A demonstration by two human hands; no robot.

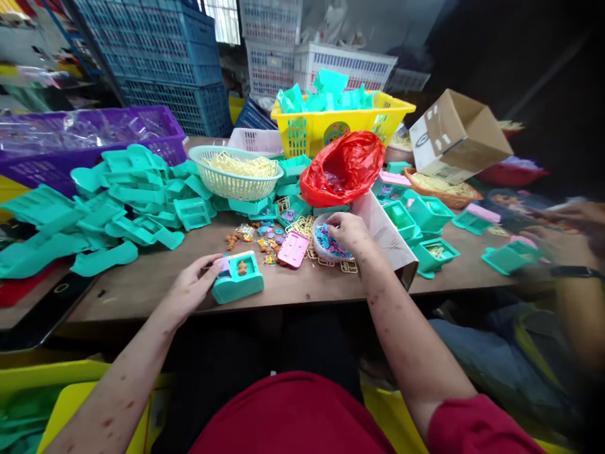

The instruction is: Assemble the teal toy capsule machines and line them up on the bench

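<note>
So from where I'm watching, my left hand (191, 291) has a closed grip on the left end of a teal toy tray (237, 277), low and a bit left of centre in the frame, right at the near edge of the desk (142, 287). The tray's long axis runs roughly left to right, tilted up slightly toward the right, and there's a small brown piece sitting in it.

My right hand (347, 232) is up and to the right of that, fingers curled down into a small bowl of blue and pink bits (331, 244). Can't tell if it's actually pinching anything, the fingertips are buried.

Key thing: the bowl lies right and slightly farther up the frame from the tray, with a pink lid (293, 248) and loose little charms (258, 236) in between. The right hand is the nearer one to the bowl, the left owns the tray.
</note>
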